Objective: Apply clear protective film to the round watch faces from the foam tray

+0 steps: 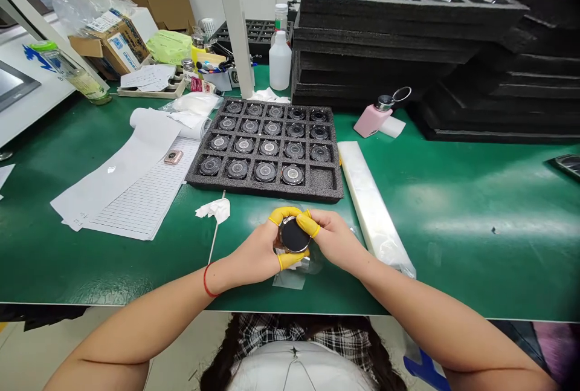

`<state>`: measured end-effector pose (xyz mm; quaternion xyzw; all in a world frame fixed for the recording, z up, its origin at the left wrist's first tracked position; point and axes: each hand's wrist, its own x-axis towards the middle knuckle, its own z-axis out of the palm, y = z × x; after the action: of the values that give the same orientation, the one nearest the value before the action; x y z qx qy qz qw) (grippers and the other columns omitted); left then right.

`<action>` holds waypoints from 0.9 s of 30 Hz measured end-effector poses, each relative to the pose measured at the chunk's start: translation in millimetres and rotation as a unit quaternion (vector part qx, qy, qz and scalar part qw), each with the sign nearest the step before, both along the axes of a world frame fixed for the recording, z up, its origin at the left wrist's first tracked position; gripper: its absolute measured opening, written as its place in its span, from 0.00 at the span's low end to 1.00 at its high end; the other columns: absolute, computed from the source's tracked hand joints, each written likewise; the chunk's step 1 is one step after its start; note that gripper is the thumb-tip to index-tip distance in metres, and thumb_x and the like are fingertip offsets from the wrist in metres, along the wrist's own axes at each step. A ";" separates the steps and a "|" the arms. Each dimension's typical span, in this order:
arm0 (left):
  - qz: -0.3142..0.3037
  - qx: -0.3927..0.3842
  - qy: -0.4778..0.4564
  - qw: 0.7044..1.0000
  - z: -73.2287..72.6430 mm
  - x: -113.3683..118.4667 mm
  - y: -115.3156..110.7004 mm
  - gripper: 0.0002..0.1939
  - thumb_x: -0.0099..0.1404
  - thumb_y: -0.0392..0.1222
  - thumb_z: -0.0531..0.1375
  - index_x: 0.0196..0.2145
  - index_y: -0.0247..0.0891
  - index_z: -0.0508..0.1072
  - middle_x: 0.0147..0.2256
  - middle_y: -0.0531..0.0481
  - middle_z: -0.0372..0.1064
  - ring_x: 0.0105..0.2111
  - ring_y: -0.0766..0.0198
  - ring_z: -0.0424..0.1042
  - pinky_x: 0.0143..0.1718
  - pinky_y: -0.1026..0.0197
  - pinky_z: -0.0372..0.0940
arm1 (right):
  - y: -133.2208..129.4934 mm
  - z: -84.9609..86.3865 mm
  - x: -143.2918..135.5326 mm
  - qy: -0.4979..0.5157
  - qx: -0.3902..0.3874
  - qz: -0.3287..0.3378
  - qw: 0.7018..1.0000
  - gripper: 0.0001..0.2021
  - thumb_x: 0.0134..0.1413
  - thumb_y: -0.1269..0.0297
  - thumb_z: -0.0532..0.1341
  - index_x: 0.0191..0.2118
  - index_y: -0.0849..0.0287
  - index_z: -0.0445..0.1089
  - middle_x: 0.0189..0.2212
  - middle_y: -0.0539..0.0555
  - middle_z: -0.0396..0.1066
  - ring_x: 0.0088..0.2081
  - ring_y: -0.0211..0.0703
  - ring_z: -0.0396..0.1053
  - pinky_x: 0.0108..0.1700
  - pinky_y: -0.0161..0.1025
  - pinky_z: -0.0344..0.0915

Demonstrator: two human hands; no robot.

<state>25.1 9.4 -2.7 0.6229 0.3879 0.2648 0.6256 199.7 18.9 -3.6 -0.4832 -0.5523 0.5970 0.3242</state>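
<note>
I see my left grip point(259, 251) holding a round watch point(295, 235) near the front edge of the table point(453, 210), my right grip point(336, 237) pinching its rim; a foam tray point(272, 191) stands in the way behind.

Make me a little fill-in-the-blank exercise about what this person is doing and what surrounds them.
1. The left hand holds a round disc whose visible face is coloured ____.
2. The right hand touches it wearing finger covers coloured ____.
3. The wristband is coloured ____.
4. From this seat, the papers lie to the foam tray's ____.

Missing words: black; yellow; red; left.
</note>
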 end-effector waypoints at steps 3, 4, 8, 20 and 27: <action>-0.004 0.005 0.004 1.000 2.2 0.0 0.1 0.26 0.59 0.39 0.64 0.53 0.43 0.59 0.44 0.49 0.68 0.38 0.63 0.72 0.40 0.59 0.70 | -0.7 -2.8 -0.7 0.039 -0.020 -0.026 0.999 0.25 0.54 0.44 0.57 0.19 0.60 0.60 0.21 0.48 0.57 0.26 0.35 0.52 0.29 0.34 0.52; -0.002 0.010 0.006 1.000 3.0 0.0 0.4 0.26 0.59 0.39 0.64 0.53 0.43 0.59 0.44 0.49 0.69 0.38 0.63 0.72 0.40 0.59 0.70 | -1.0 -2.2 -1.4 0.059 -0.031 -0.032 0.997 0.25 0.55 0.44 0.56 0.19 0.60 0.61 0.21 0.48 0.58 0.26 0.35 0.53 0.30 0.34 0.53; 0.009 0.010 0.014 1.000 3.4 -0.1 1.0 0.26 0.59 0.39 0.63 0.52 0.43 0.59 0.42 0.50 0.69 0.36 0.63 0.73 0.37 0.60 0.70 | -2.8 4.9 -5.7 0.122 -0.093 -0.017 0.988 0.15 0.48 0.50 0.65 0.29 0.59 0.69 0.27 0.48 0.67 0.32 0.38 0.62 0.38 0.35 0.60; -0.003 0.033 0.042 0.999 -4.9 2.3 -3.3 0.29 0.58 0.35 0.62 0.55 0.43 0.58 0.44 0.48 0.70 0.36 0.61 0.73 0.37 0.59 0.69 | -8.1 2.4 -13.1 0.180 -0.141 -0.040 0.973 0.09 0.44 0.62 0.65 0.34 0.58 0.73 0.31 0.49 0.72 0.35 0.39 0.66 0.40 0.35 0.62; -0.006 0.052 0.060 0.997 -6.9 2.4 -3.6 0.29 0.58 0.36 0.62 0.56 0.42 0.57 0.41 0.48 0.71 0.37 0.59 0.73 0.38 0.58 0.70 | -9.5 -1.0 -14.3 0.189 -0.155 -0.057 0.968 0.07 0.45 0.62 0.64 0.33 0.57 0.72 0.29 0.49 0.72 0.32 0.39 0.66 0.38 0.36 0.62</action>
<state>27.5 5.8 -9.7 0.6716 0.4071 0.2431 0.5694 185.4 9.4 -4.5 -0.4367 -0.3530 0.7365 0.3772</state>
